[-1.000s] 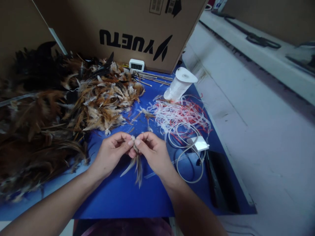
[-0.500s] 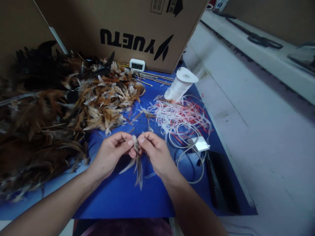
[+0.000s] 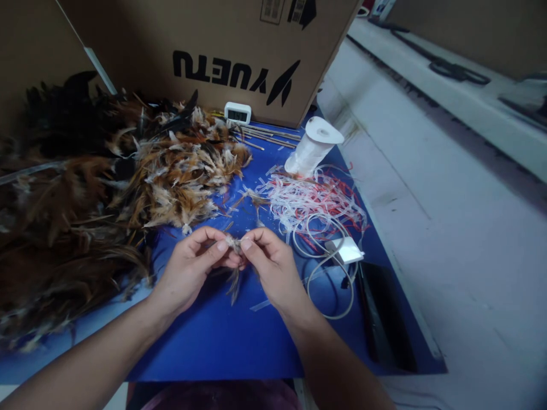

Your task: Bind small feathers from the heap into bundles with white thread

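Observation:
A small bunch of feathers (image 3: 233, 244) is pinched between my two hands, above the blue tabletop (image 3: 222, 347). My left hand (image 3: 194, 262) grips its left side with thumb and fingers closed. From the right, the thumb and forefinger of my right hand (image 3: 271, 263) close on its fluffy end. A few grey feather tips hang below my fingers, the rest of the bunch being hidden behind them. Left of my hands lies a large pile of brown, white and black feathers (image 3: 179, 171). A clear plastic strip (image 3: 260, 306) lies beneath my right hand.
Tangled white and red strips (image 3: 316, 196) lie behind my right hand, with a white spool (image 3: 314, 145) beyond. A white cable (image 3: 352, 285), a white adapter (image 3: 348, 250) and a dark flat object (image 3: 391, 319) sit at right. A small digital display (image 3: 237, 113) stands by the cardboard box (image 3: 213, 34).
The bunch has turned between my fingers: its fluffy end now lies sideways, and less of the long tips shows below. Both hands keep nearly the same place.

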The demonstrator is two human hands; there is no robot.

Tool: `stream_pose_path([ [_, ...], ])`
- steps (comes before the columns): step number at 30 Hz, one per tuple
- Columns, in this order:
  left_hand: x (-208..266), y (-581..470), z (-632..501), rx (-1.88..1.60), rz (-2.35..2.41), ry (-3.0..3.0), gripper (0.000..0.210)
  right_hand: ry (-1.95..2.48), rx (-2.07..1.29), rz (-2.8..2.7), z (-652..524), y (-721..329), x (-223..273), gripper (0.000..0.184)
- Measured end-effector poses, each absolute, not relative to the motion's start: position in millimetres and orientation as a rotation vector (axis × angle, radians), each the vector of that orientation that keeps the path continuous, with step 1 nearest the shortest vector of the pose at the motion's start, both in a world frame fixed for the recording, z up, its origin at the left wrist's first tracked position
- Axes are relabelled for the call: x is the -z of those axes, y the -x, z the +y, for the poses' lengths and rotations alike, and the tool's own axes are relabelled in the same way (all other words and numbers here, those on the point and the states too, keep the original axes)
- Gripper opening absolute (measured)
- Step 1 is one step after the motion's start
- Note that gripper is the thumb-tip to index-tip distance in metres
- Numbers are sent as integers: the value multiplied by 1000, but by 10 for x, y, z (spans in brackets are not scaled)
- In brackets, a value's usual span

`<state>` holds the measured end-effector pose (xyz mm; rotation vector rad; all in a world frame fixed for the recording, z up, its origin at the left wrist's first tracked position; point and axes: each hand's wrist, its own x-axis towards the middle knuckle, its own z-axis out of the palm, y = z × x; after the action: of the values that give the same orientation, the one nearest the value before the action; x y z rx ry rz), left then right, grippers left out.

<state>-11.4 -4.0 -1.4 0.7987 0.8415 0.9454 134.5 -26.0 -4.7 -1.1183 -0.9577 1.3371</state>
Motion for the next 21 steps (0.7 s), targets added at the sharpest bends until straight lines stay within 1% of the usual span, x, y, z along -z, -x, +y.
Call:
stream_pose_path([
  [7,-15,124,-51,-967,795,-787,10,1129,-1202,-1076,-299,-1327,-16,10],
  [14,-19,142,-35,-992,712,-850,6,1170,-880,-1301,-349,-1333,-6,6],
  [21,-32,168,-55,-1052,640,-940,5,1117,-629,-1450,-351,-1362,-51,11],
])
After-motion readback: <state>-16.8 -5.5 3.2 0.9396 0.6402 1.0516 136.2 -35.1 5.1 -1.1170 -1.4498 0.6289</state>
